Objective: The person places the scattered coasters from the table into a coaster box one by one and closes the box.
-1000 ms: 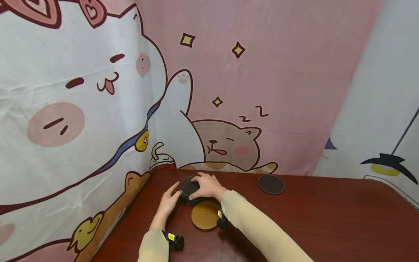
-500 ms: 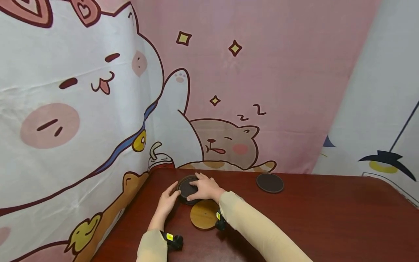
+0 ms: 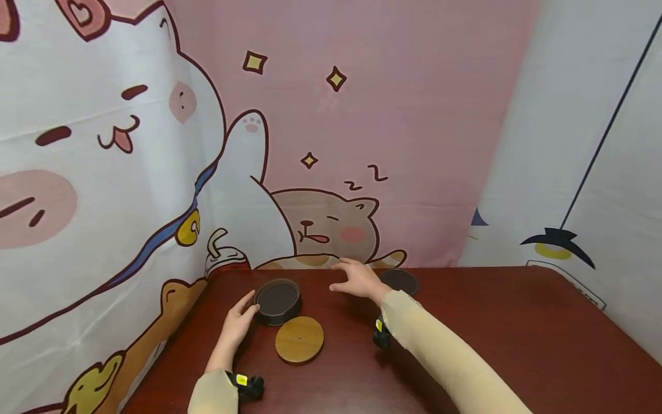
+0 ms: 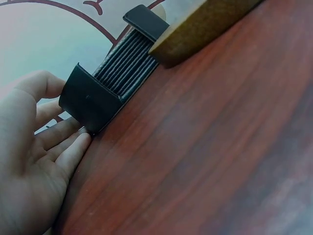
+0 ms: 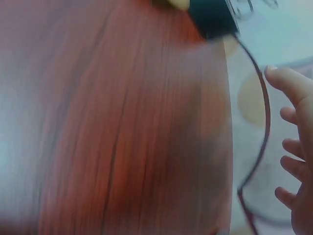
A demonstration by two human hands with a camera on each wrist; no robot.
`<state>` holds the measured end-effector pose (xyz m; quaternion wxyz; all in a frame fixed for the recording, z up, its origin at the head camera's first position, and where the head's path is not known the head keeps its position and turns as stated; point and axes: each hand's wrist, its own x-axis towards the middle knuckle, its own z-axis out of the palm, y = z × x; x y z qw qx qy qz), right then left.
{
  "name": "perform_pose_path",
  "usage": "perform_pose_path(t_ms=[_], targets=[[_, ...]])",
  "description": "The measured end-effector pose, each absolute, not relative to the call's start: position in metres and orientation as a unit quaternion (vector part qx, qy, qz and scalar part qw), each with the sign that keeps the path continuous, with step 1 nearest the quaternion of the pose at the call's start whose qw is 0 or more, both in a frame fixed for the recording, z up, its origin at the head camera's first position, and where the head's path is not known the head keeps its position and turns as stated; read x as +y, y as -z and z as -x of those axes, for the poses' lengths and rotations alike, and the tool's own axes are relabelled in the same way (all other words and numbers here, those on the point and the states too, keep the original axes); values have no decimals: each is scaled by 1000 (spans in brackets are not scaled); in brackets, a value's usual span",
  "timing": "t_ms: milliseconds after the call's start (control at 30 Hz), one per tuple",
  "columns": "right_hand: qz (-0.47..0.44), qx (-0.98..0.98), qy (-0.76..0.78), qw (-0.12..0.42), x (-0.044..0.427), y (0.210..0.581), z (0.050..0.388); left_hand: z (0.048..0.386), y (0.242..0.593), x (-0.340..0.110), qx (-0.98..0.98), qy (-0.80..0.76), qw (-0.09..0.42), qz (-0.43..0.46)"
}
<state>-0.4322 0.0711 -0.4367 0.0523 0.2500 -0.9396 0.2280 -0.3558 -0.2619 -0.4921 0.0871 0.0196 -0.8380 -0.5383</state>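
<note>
A round black coaster holder (image 3: 287,318) stands on the table, with a stack of dark coasters (image 4: 128,63) inside, their edges visible through its side gap in the left wrist view. My left hand (image 3: 239,322) holds the holder's left side, thumb near its base and fingers curved along the wall (image 4: 90,100). To the right, above the table, my right hand (image 3: 359,280) hangs with spread fingers and nothing between them. Just behind that hand, a single dark round coaster (image 3: 400,280) lies on the table, partly covered by the wrist.
A round wooden disc (image 3: 299,340) lies on the table in front of the holder. The reddish-brown table (image 3: 496,328) extends to the right. Cloth printed with cartoon animals (image 3: 320,218) hangs along the back and left edges.
My right hand has come off the coaster stack and moved right, toward the lone coaster. My left hand stays at the holder. The head view has turned somewhat to the right.
</note>
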Motion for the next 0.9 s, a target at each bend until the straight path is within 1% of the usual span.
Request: perform_pose_path(t_ms=[267, 400, 633, 733, 900], targets=[[-192, -951, -225, 87, 149, 451, 435, 350, 488, -264, -844, 531, 76, -20], [-159, -957, -225, 85, 179, 463, 433, 350, 486, -262, -845, 529, 77, -18], [-131, -967, -215, 38, 200, 481, 430, 349, 488, -265, -843, 531, 82, -13], [-127, -969, -207, 39, 203, 484, 429, 349, 489, -265, -841, 534, 80, -12], [-117, -969, -212, 58, 204, 487, 428, 351, 489, -263, -839, 537, 81, -10]])
